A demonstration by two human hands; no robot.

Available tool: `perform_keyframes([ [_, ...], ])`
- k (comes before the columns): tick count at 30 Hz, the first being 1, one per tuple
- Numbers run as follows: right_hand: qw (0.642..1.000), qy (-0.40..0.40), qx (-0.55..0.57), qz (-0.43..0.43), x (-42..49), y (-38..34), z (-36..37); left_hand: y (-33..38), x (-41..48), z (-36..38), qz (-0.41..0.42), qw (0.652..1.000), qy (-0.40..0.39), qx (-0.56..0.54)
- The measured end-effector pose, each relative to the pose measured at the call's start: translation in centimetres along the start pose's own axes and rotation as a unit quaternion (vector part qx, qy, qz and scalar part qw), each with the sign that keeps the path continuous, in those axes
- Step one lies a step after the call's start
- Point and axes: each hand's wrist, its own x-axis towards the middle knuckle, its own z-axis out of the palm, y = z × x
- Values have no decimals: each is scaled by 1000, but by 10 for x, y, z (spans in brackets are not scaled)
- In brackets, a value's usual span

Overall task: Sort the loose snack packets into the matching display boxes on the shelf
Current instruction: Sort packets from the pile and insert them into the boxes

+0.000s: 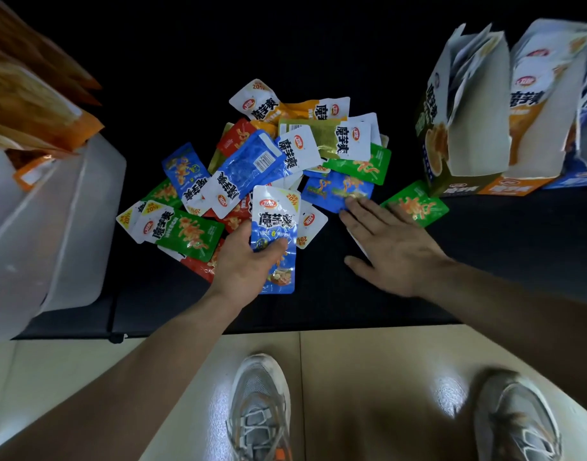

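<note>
Blue packet (275,224) pinched between thumb and fingers of left hand (249,261); right hand (393,249) spread flat, fingertips touching second blue packet (335,191); likely fault: slick foil slipping from the shallow pinch before reaching display boxes (475,151) beyond the right fingertips.

Mixed-colour snack packets (269,161) lie heaped on the black shelf (318,301), 1 blue packet (276,214) held at the near edge, open display boxes (478,134) standing at right
</note>
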Motion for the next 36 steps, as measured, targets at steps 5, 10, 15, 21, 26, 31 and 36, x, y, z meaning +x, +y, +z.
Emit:
perform_keyframes([
  [5, 994, 102, 39, -23, -35, -13, 16, -5, 0, -4, -10, 1000, 17, 9],
  [10, 997, 54, 40, -23, -29, -8, 15, 0, -1, 0, 7, 999, 9, 36],
  [15, 981, 171, 95, -20, -38, -12, 18, -7, -5, 0, -9, 1000, -2, 25],
  [21, 978, 90, 64, 179, -22, -18, -1, -3, -4, 11, -17, 1000, -18, 9],
  [26, 970, 19, 128, 208, -12, -15, -19, -8, -5, 18, -62, 997, -25, -28],
  [31, 955, -6, 204, 216, -10, -9, -22, -12, -6, 20, -71, 997, -30, -29],
  [36, 950, 36, 256, 176, -13, -7, -24, -11, -5, 20, -66, 997, -38, -20],
])
